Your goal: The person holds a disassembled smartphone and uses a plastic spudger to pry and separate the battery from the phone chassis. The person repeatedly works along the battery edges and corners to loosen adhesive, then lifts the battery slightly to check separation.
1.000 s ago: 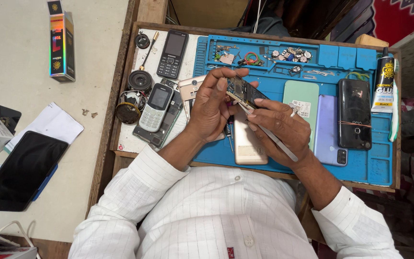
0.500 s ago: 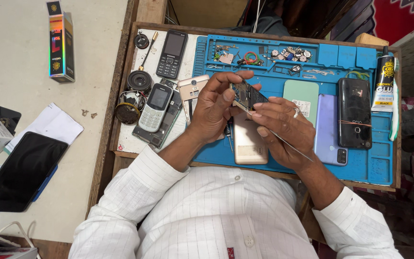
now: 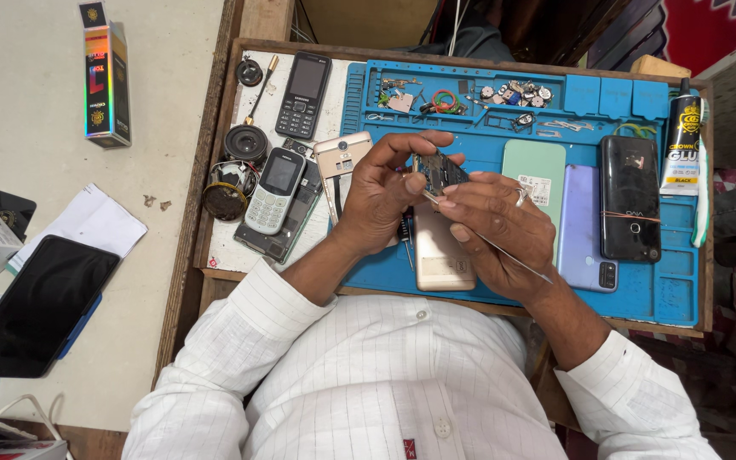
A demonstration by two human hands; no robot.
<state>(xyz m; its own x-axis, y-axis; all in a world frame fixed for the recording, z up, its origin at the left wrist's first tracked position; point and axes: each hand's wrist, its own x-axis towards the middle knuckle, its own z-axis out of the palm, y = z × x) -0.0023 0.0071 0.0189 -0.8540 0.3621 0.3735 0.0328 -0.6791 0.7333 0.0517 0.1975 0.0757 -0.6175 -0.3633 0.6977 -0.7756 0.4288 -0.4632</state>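
Matt blue rubbery mat (image 3: 641, 298) covers the worn wooden tabletop (image 3: 215, 170); on the mat, a glossy black phone (image 3: 630, 198); left of it, a holographic cardboard box (image 3: 106, 75).

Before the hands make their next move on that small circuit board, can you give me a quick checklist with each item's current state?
1. Left hand grips the circuit board: ok.
2. Right hand holds the thin metal tool: ok.
3. Tool tip placed on the board: cannot tell, fingers hide it.
4. Board held over the blue work mat, so dropped parts land there: ok.
5. Gold phone lying flat under the hands: ok.
6. Glue tube apart from both hands: ok.
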